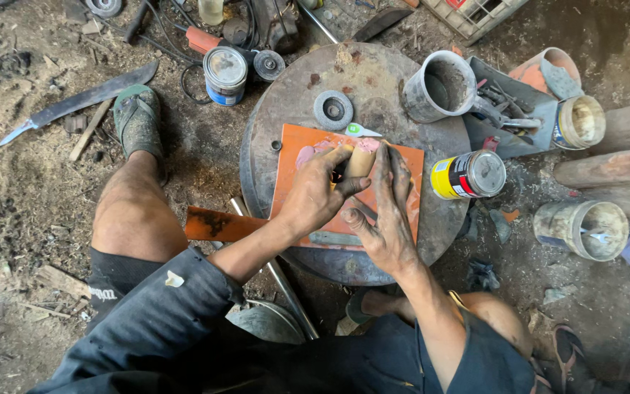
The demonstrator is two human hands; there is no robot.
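Sitting low: my dark sleeve and bare knees are nearest the camera, feet in sandals on dirt littered with wood chips.
Left hand [315, 195]: my fingers are curled and clamped around the side of a small pale wooden piece [360, 162], thumb up over its top.
Right hand [386, 215]: my fingers are straight and together, pressed flat against the right side of the same wooden piece; the thumb sticks out toward my left hand.
Wooden piece: it stands between my two hands, resting on an orange board [410, 182].
Orange board: it lies flat on a round metal disc [373, 80], smeared with pinkish paste [306, 155] near my left fingertips.
Right of the board: a yellow tin [468, 175] lies on its side at the disc's edge.
Beyond the board: a grey grinding wheel [333, 109] rests on the disc, with a small white and green tool [362, 131] just beside it.
Far edge: a grey plastic cup [440, 86] stands on the disc's rim, and a blue can [224, 74] stands on the ground to the left.
Far left: a long knife [82, 101] lies on the dirt beyond my left foot.
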